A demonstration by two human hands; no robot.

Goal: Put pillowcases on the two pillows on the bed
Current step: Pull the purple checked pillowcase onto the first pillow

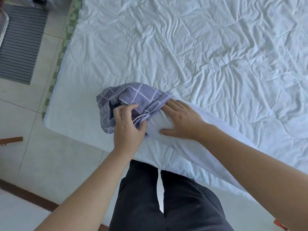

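While we stood at the corner of the bed, a grey striped floor mat [21,45] lay on the pale tiled floor [25,127] far off to the left of our left hand [128,129], and a green-and-white checked strip of bedding [66,42] ran along the mattress edge between that mat and the wrinkled white quilted bedcover [200,55].

Our left hand had its fingers curled round the gathered opening of the purple cotton pillowcase with a white grid pattern [131,95], gripping the bunched cloth; most of the pillowcase was heaped just beyond and to the left of that hand, on the bedcover near the bed's corner. Directly below the hand, our dark grey trousers [166,197] showed against the bed's near edge.

Just to the right of the left hand, the narrow end of the long white pillow [160,122] reached into the pillowcase opening. Our right hand [181,120] clasped that end, fingers wrapped over the far side and tucked against the purple cloth, thumb pressed along the near side. From this hand the pillow stretched back to the right beneath our right forearm, lying across the bed's near edge.

We could make out only one pillow.
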